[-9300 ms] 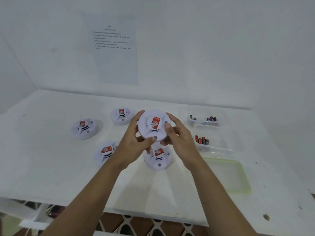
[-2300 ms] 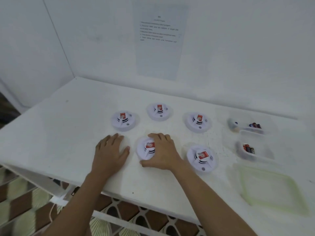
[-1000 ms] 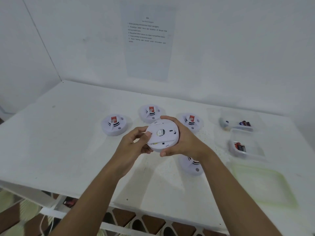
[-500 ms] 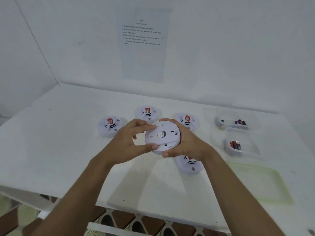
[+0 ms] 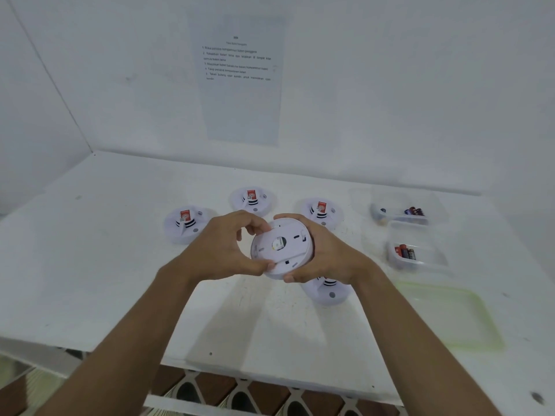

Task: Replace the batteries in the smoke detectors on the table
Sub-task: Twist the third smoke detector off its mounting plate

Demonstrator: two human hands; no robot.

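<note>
I hold a round white smoke detector (image 5: 282,246) above the table, its back plate turned towards me. My left hand (image 5: 223,246) grips its left rim with thumb below and fingers over the top. My right hand (image 5: 326,253) cups its right side. Three more detectors lie face up behind: one at the left (image 5: 186,223), one at the middle back (image 5: 252,201), one at the right (image 5: 321,210). Another detector (image 5: 329,291) lies partly hidden under my right wrist.
Two clear tubs with batteries stand at the right: the far tub (image 5: 402,210) and the near tub (image 5: 413,250). A pale green lid (image 5: 453,318) lies near the front right. A printed sheet (image 5: 240,79) hangs on the back wall. The table edge (image 5: 270,375) runs across below my arms.
Since 2.3 s ago the detector has been lifted off the table and flipped back side up. In the last second my left hand's fingers closed over its top rim.
</note>
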